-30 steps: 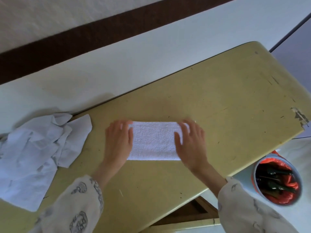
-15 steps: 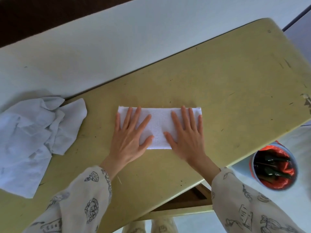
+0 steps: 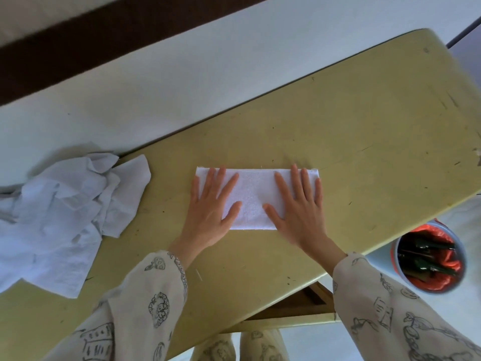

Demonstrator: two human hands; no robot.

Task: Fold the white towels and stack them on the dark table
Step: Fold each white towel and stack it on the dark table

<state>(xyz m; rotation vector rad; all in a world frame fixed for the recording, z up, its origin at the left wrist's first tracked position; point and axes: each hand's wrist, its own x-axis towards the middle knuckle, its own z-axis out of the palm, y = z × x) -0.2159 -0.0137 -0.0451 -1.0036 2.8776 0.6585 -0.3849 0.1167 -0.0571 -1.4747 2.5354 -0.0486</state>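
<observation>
A white towel [image 3: 256, 196], folded into a long rectangle, lies flat in the middle of the yellow-green table [image 3: 364, 131]. My left hand [image 3: 212, 208] presses flat on its left half with fingers spread. On the right half my right hand [image 3: 296, 207] presses flat, fingers straight and spread. A crumpled heap of unfolded white towels [image 3: 59, 217] lies at the table's left end, apart from both hands.
A white wall with a dark brown band [image 3: 78, 45] runs behind the table. Below the table's right near edge stands a round bin [image 3: 429, 259] with an orange liner and dark items inside. The table's near edge runs diagonally past my right sleeve.
Both hands moved from the towel's ends inward and flattened onto it, fingers spreading. In the last half second they have stayed pressed in place; the camera shifted slightly.
</observation>
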